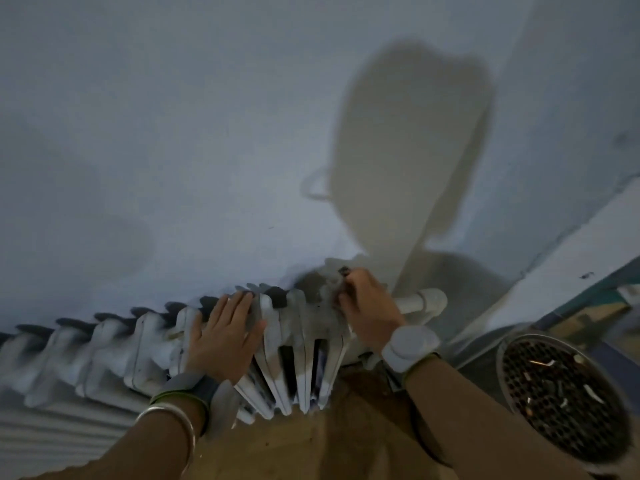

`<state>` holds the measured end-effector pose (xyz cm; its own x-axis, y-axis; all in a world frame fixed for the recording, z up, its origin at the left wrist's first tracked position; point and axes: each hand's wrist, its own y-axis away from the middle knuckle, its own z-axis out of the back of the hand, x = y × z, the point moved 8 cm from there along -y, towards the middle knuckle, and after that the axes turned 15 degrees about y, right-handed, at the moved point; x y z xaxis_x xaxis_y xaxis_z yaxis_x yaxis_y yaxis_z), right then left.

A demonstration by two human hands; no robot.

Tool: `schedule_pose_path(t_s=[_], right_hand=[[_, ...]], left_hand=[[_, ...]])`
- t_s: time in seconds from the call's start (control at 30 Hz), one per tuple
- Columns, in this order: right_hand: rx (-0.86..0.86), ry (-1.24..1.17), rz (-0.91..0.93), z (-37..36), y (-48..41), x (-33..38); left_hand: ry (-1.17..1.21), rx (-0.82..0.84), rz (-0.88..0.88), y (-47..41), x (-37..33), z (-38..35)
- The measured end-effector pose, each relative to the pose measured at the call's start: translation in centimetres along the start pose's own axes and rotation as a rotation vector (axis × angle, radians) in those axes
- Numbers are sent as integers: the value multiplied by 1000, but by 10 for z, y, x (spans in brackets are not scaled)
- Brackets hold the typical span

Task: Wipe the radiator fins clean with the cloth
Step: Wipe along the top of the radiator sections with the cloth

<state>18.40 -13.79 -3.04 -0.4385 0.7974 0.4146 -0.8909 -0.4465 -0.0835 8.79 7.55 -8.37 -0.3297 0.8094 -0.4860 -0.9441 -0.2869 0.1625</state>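
Note:
A white cast-iron radiator (114,344) runs along the wall from the left edge to the middle of the view. Its fins (294,362) show dark gaps between them. My left hand (225,337) lies flat and open on top of the fins near the middle. My right hand (367,306) is closed on a grey-white cloth (325,289) pressed onto the tops of the rightmost fins. The cloth is bunched and partly hidden under my fingers. Both wrists wear bands; the picture is blurred.
A white pipe and valve (426,303) leave the radiator's right end. A round metal bin with a perforated top (561,393) stands at the right on the floor. The pale wall (173,133) carries a beige patch (408,150). Wooden floor (329,445) lies below.

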Motion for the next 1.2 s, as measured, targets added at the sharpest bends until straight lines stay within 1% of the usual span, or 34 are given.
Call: schedule_pose_path(t_s=[0.1,0.17,0.23,0.27,0.3,0.37,0.47,0.53,0.63,0.73,0.83,0.93,1.03,1.13,1.17,1.2], right_hand=[[87,136,28,-32,-5,19],[159,255,20,-55,-3,15],[186,288,-17,-65,-1,7],[175,274,-28,-65,-2,5],[155,254,-34,-65,-4,5],[87,225,-19,-60,-6,5],[-16,183,21,-54,-6,6],[-86,169,56,-52,-4,8],[-152,202,79,-53,1,11],[-201,264,67,-53,11,12],[-272,320,118,-52,28,16],[-277,304,155,-49,41,17],[-261,346,112,-50,34,10],[-188,356,98,-57,23,6],[-175,374,100,-60,20,6],[-174,397,99,-62,19,7]], left_hand=[[-13,-11,12,-2,6,-3],[-15,-48,-4,0,9,-5],[-27,-86,-38,1,13,-10],[-43,-96,-66,2,14,-11],[-67,-71,-81,3,13,-13],[-88,-58,-99,6,11,-17],[-45,-101,-80,5,13,-17],[-45,-134,-101,5,11,-14],[8,-88,-104,2,13,-19],[-47,-176,-88,6,12,-15],[-16,-57,-78,2,16,-23],[-25,-31,-73,1,17,-23],[-16,-51,-84,1,15,-21],[-141,-52,-126,-2,17,-25],[-138,-22,-109,-1,19,-27],[-146,-39,-117,-1,19,-30]])
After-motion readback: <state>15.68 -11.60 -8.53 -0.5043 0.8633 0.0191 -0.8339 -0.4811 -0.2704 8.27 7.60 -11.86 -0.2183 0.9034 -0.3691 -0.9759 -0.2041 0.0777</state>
